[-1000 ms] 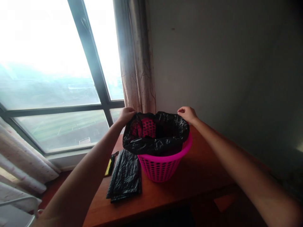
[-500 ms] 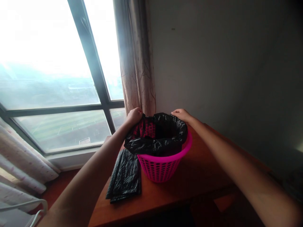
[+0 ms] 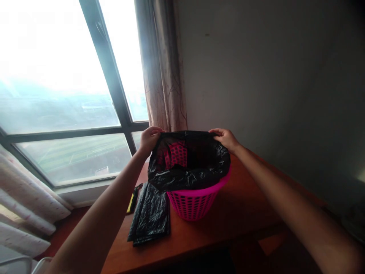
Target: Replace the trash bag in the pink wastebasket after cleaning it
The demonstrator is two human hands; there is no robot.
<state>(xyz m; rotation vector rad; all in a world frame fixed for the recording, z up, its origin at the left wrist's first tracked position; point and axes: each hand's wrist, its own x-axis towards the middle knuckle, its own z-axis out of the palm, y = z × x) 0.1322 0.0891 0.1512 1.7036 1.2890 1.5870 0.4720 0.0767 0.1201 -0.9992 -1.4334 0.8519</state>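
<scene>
My left hand [image 3: 149, 139] and right hand [image 3: 227, 139] pinch the black bag [image 3: 188, 179] by its far edge, stretched between them.

Reddish-brown table [image 3: 251, 201], plain top, near edge crossing the lower part of the view, right side in dim light. Pink perforated basket [image 3: 193, 205] stands upright on it; folded black plastic [image 3: 152, 217] lies flat just left of the basket, layers slightly offset at the near end, can't tell if the two touch. Small yellow-and-black item [image 3: 131, 204] lies just left of the plastic, partly hidden, identity unclear.
</scene>
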